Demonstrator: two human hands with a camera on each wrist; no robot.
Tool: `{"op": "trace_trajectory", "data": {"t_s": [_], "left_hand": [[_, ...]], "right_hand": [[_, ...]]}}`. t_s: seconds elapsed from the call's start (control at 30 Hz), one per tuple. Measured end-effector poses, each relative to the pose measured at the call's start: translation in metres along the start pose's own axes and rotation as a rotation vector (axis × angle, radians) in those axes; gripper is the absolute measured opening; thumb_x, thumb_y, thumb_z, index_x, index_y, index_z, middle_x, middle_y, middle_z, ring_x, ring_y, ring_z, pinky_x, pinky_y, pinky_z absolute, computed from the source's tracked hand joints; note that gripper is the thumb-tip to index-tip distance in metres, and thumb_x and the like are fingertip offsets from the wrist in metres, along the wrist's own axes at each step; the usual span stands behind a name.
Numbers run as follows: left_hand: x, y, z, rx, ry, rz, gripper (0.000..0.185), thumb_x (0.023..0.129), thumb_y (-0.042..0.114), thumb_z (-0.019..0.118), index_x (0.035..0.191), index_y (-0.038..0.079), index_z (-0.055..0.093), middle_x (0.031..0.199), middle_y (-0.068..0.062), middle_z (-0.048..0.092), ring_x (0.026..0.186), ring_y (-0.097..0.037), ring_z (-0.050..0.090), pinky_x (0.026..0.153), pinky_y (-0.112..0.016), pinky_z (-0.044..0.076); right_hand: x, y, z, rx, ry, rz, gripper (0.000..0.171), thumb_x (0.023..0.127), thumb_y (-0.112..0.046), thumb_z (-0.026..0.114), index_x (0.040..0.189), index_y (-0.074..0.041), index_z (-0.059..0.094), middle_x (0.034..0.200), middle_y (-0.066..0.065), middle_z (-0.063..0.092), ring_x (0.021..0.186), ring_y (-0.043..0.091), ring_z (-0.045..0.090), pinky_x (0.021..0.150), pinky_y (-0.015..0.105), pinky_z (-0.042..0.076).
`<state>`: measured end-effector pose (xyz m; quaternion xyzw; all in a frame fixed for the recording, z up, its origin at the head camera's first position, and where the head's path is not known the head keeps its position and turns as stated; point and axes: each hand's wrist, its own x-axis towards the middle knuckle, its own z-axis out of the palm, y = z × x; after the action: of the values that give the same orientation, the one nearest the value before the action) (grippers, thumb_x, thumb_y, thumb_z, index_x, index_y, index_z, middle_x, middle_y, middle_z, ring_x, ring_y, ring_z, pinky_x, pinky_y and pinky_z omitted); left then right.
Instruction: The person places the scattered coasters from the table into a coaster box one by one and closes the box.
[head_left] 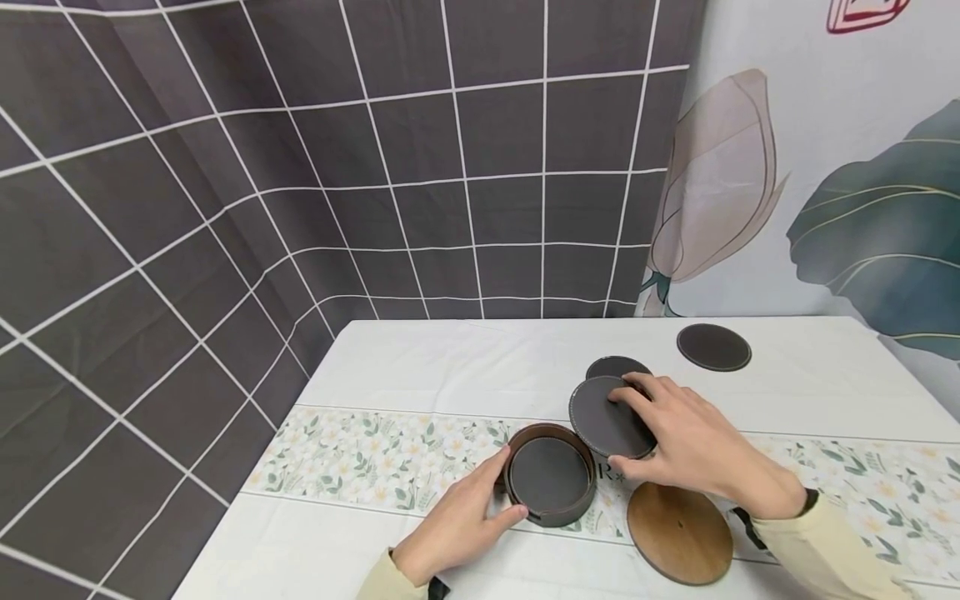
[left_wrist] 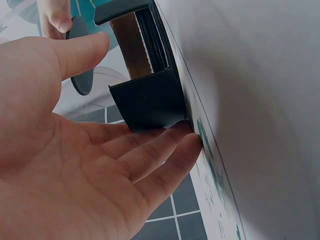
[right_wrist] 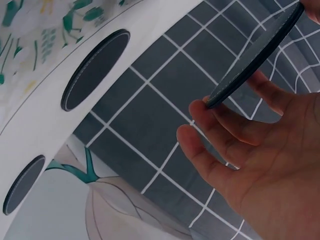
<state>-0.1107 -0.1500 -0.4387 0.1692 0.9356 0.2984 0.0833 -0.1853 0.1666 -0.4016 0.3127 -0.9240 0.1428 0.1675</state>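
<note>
A round dark coaster holder (head_left: 550, 486) with a dark coaster lying in it stands on the floral band of the tablecloth. My left hand (head_left: 507, 487) lies against its left side, with the thumb at the front wall. In the left wrist view the fingers (left_wrist: 165, 150) are nearly straight and touch the holder's base (left_wrist: 147, 105). My right hand (head_left: 621, 429) pinches a dark round coaster (head_left: 603, 417) by its edge and holds it tilted above the table, just right of the holder. The right wrist view shows this coaster (right_wrist: 255, 55) edge-on at the fingertips (right_wrist: 202, 107).
Two more dark coasters lie flat behind the hands, one close (head_left: 617, 367) and one farther back right (head_left: 713, 347). A round wooden disc (head_left: 679, 533) lies near the front edge under my right forearm. A grey tiled cloth hangs at the left and back.
</note>
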Motion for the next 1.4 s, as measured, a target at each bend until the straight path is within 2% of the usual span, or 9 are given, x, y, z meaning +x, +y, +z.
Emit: {"op": "trace_trajectory", "data": {"t_s": [0.5, 1.2, 1.4], "left_hand": [[0.001, -0.001, 0.000, 0.000, -0.002, -0.007, 0.079, 0.100, 0.044, 0.064, 0.162, 0.010, 0.029, 0.164, -0.008, 0.037, 0.148, -0.030, 0.041, 0.119, -0.050, 0.039], [0.000, 0.000, -0.002, -0.017, -0.021, -0.026, 0.080, 0.101, 0.046, 0.063, 0.163, 0.011, 0.027, 0.165, -0.007, 0.036, 0.148, -0.030, 0.040, 0.119, -0.051, 0.039], [0.001, 0.000, -0.001, -0.013, -0.008, -0.009, 0.080, 0.100, 0.045, 0.064, 0.163, 0.011, 0.027, 0.164, -0.006, 0.036, 0.148, -0.029, 0.041, 0.119, -0.051, 0.039]], "right_hand": [[0.005, -0.017, 0.009, 0.011, -0.013, -0.047, 0.071, 0.071, -0.058, 0.083, 0.127, -0.016, 0.066, 0.136, 0.015, 0.058, 0.118, 0.030, 0.059, 0.090, 0.049, 0.054], [0.015, -0.036, 0.016, 0.019, -0.017, -0.100, 0.075, 0.071, -0.064, 0.081, 0.129, -0.018, 0.066, 0.140, 0.017, 0.058, 0.121, 0.031, 0.059, 0.092, 0.049, 0.055], [0.014, -0.038, 0.019, 0.036, -0.030, -0.105, 0.074, 0.074, -0.064, 0.080, 0.130, -0.017, 0.065, 0.141, 0.016, 0.056, 0.121, 0.030, 0.059, 0.094, 0.050, 0.055]]}}
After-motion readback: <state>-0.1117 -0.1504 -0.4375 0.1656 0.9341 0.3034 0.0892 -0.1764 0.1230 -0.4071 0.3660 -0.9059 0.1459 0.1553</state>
